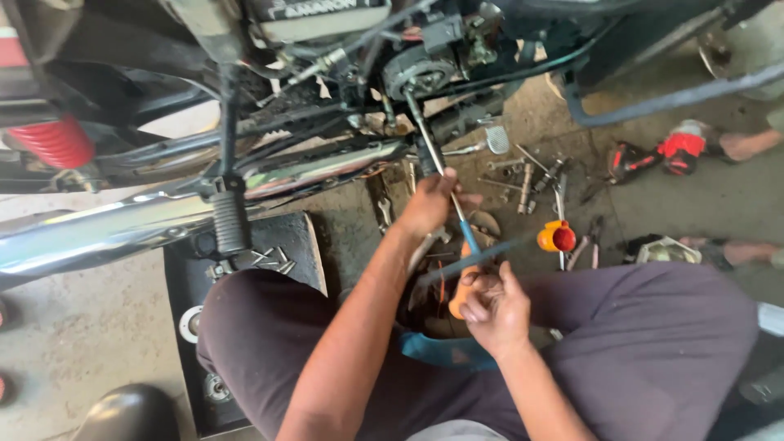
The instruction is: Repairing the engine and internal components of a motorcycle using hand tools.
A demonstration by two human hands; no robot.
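Note:
A long screwdriver (445, 175) with an orange handle (461, 290) and metal shaft reaches up into the engine (420, 73) of a motorcycle. My right hand (492, 306) is closed around the handle, low in the middle of the view. Higher up, my left hand (431, 204) pinches the shaft about midway along it. The tip meets a round engine part under the frame. My knees in dark trousers sit at either side.
A chrome exhaust pipe (106, 229) and rubber footpeg (230, 220) cross the left. Loose sockets and wrenches (531, 175) lie on the concrete floor, beside an orange cap (557, 237) and a red power tool (653, 155). Another person's feet (747, 145) are at the right edge.

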